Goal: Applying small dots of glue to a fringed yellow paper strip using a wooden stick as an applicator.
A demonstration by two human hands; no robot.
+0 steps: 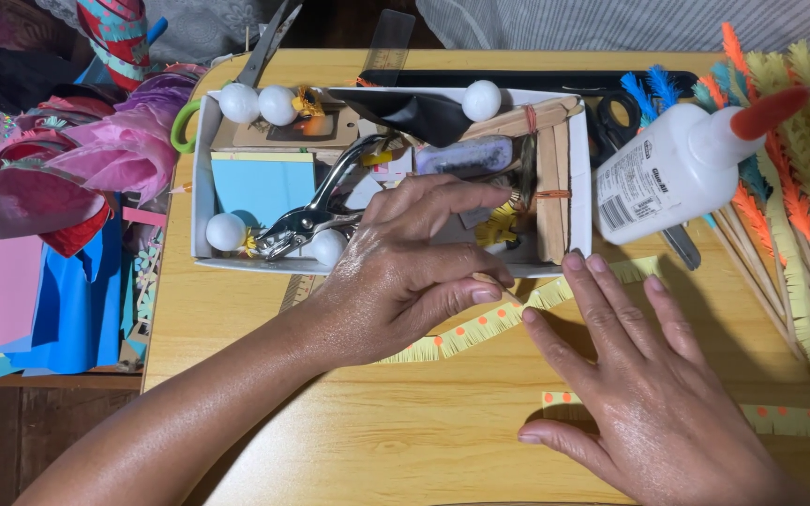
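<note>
Fingers [480, 290] of left hand [396, 281] pinched on a yellow fringed paper strip [480, 328] with orange dots, gripping it near its middle; what looks like a thin stick sits under the fingertips, can't confirm. Right hand [639, 394] flat, fingers spread, pressing the same strip onto the wooden bench [349, 440]. Strip runs diagonally just below the white craft box [201, 187]. Second dotted strip [789, 419] lies near the right hand's thumb side. Glue bottle [677, 169] lies on its side right of the box. Hole punch [321, 201] inside box.
</note>
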